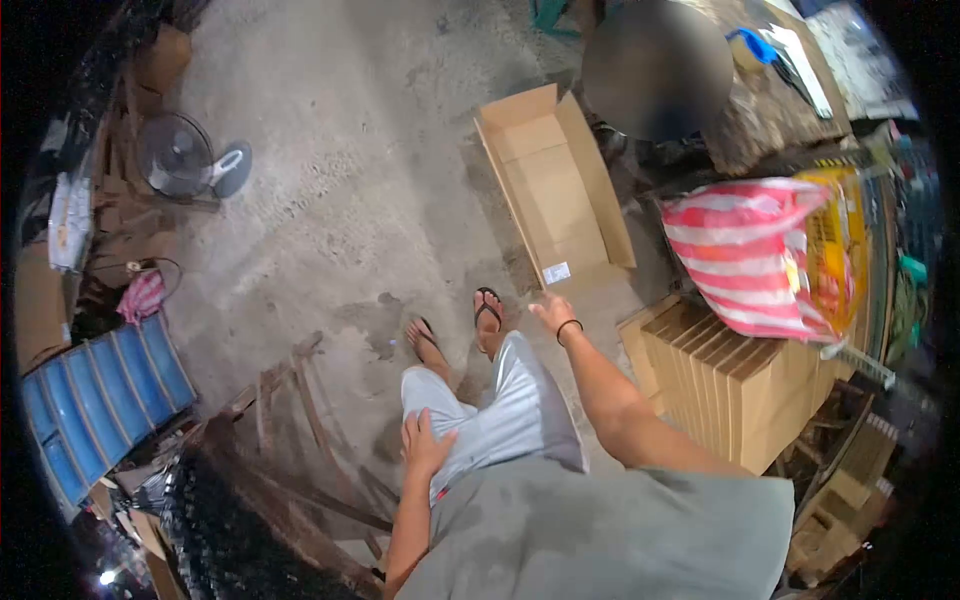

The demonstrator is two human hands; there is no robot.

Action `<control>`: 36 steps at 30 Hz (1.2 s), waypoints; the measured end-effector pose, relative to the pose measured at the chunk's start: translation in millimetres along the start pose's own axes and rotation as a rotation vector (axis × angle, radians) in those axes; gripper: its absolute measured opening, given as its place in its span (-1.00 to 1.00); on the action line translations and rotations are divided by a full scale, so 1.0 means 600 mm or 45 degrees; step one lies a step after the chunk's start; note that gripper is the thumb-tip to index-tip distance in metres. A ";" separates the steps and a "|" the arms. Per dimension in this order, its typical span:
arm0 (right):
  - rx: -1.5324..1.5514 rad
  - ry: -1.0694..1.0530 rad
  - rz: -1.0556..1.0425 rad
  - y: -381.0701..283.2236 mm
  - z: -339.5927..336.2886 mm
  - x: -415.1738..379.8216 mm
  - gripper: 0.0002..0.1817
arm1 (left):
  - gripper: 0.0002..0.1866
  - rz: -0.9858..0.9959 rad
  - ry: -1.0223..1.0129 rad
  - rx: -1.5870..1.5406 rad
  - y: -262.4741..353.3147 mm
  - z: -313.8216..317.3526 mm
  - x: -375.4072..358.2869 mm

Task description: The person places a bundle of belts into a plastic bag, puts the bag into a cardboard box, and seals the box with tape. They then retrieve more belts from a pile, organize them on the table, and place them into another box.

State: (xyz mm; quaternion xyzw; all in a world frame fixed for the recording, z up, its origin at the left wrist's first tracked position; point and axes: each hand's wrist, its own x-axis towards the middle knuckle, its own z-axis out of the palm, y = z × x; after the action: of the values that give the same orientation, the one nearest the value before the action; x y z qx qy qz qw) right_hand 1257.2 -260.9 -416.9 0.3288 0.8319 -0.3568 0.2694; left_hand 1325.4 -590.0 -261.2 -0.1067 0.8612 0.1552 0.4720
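My left hand [425, 446] lies flat on the thigh of my grey shorts [480, 430], fingers spread. Reaching forward, my right hand [554, 317] has a dark band at its wrist and loosely extended fingers, with nothing showing in them. Its fingertips are just below the near end of a long, open-topped cardboard box [555, 180] on the floor. Inside that end of the box is a small white label [557, 272]. To the right of my right forearm stands a row of folded cardboard boxes [700, 385], packed side by side.
A red-and-white striped bag [745, 255] and yellow crate [848, 240] sit at the right. Beyond is a wooden table [750, 115] with a blue-handled item [752, 45]. At left are a fan [175, 155] and blue slatted panel [105, 400]. Wooden pieces [310, 400] stand on the concrete floor [330, 200].
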 end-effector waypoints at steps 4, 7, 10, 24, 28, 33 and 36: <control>-0.156 0.025 0.160 -0.055 0.014 0.124 -0.25 | 0.01 -0.110 -0.058 0.109 0.005 -0.021 0.092; -0.017 0.149 0.249 -0.024 0.058 0.221 -0.19 | 0.02 -0.130 -0.049 0.063 -0.001 -0.034 0.159; -0.244 0.336 0.174 -0.020 0.074 0.269 -0.30 | 0.02 -0.153 -0.011 0.042 -0.008 -0.060 0.179; -0.510 0.518 0.332 -0.062 -0.062 0.217 -0.67 | -0.03 -0.078 -0.001 -0.209 -0.049 -0.116 0.221; -0.164 0.501 0.025 -0.071 -0.148 0.133 -0.71 | -0.09 0.023 0.034 -0.266 -0.046 -0.131 0.248; 0.186 0.357 -0.186 -0.141 -0.255 0.010 -0.71 | -0.33 0.146 -0.099 -0.466 -0.055 -0.181 0.283; -0.014 0.361 -0.202 -0.342 -0.334 -0.100 -0.72 | -0.42 0.403 0.093 -0.424 -0.062 -0.236 0.306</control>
State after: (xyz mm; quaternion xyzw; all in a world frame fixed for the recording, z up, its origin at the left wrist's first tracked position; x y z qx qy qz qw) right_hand 1101.1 -236.0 -170.2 0.3078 0.8867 -0.3226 0.1222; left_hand 1129.8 -683.4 -351.1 -0.0523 0.8463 0.3633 0.3862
